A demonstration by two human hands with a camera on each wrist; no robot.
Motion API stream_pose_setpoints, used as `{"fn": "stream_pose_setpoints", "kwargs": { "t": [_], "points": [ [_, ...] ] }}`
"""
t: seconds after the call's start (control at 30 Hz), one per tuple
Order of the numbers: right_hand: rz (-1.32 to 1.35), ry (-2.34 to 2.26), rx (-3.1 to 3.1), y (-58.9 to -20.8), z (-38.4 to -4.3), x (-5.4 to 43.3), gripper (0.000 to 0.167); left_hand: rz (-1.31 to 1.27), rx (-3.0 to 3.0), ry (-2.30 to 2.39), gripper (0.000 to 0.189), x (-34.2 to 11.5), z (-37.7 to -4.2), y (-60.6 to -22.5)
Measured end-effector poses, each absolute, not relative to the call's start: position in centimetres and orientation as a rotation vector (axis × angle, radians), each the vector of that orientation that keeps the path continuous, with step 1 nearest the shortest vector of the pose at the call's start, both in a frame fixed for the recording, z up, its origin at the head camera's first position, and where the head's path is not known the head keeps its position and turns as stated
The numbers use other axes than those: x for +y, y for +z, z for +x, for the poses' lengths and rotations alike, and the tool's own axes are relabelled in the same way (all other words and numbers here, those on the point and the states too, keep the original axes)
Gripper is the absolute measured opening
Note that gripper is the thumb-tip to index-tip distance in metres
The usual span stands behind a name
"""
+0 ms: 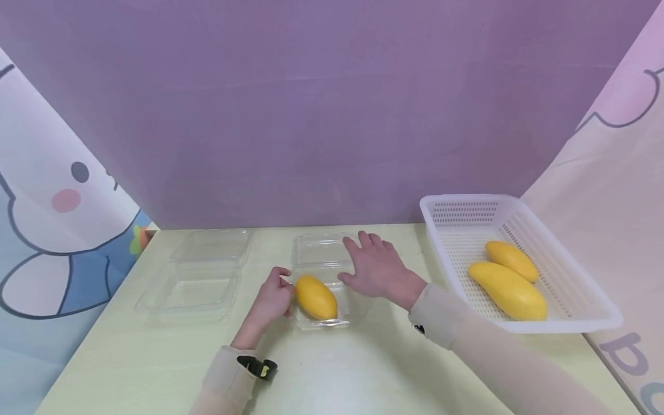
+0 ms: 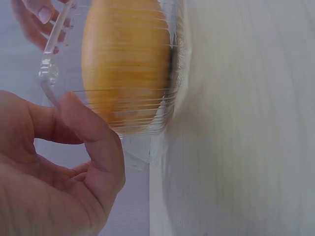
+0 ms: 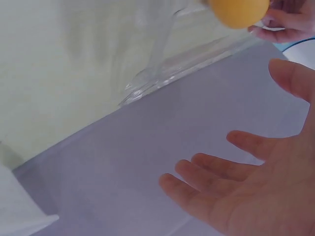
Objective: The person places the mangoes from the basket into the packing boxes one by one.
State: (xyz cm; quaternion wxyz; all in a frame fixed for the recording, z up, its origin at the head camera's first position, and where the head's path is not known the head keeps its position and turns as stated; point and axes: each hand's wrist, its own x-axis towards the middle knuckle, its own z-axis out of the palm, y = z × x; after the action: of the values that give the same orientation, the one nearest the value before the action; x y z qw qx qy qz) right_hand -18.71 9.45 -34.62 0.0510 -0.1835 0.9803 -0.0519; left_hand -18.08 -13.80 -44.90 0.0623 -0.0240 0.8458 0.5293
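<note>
A yellow mango point(image 1: 315, 298) lies in the base of a clear plastic clamshell container point(image 1: 339, 323), whose lid point(image 1: 319, 249) is folded back toward the wall. At the container's left side, my left hand point(image 1: 272, 298) pinches the rim between thumb and a bent finger. In the left wrist view, the mango point(image 2: 123, 59) shows through the ribbed clear wall, beside those fingers. My right hand point(image 1: 376, 268) hovers over the container's right side, its fingers spread and holding nothing. The right wrist view shows this hand point(image 3: 246, 182) apart from the container.
A second clear clamshell container point(image 1: 189, 291) stands open at the left of the pale table point(image 1: 311, 380). On the right, a white slotted basket point(image 1: 581, 288) holds two yellow mangoes point(image 1: 510, 291). A purple wall point(image 1: 332, 127) rises behind the table.
</note>
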Motion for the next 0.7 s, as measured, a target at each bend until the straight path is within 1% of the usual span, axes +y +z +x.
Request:
{"fn": "stream_pose_setpoints", "kwargs": {
  "t": [0.2,0.47,0.7],
  "points": [
    [-0.545,-0.152,3.025,-34.1,-19.4,11.2,0.075,-0.076,2.567,1.588,0.045,-13.8,-18.1,-44.9],
    [-0.523,-0.146,3.067,-33.4,-20.2,13.6,0.076,-0.076,2.568,1.591,0.044,-13.8,-18.1,-44.9],
    [-0.507,-0.138,3.098,-32.7,-20.6,15.6,0.072,-0.076,2.570,1.579,0.044,-13.8,-18.1,-44.8]
  ]
}}
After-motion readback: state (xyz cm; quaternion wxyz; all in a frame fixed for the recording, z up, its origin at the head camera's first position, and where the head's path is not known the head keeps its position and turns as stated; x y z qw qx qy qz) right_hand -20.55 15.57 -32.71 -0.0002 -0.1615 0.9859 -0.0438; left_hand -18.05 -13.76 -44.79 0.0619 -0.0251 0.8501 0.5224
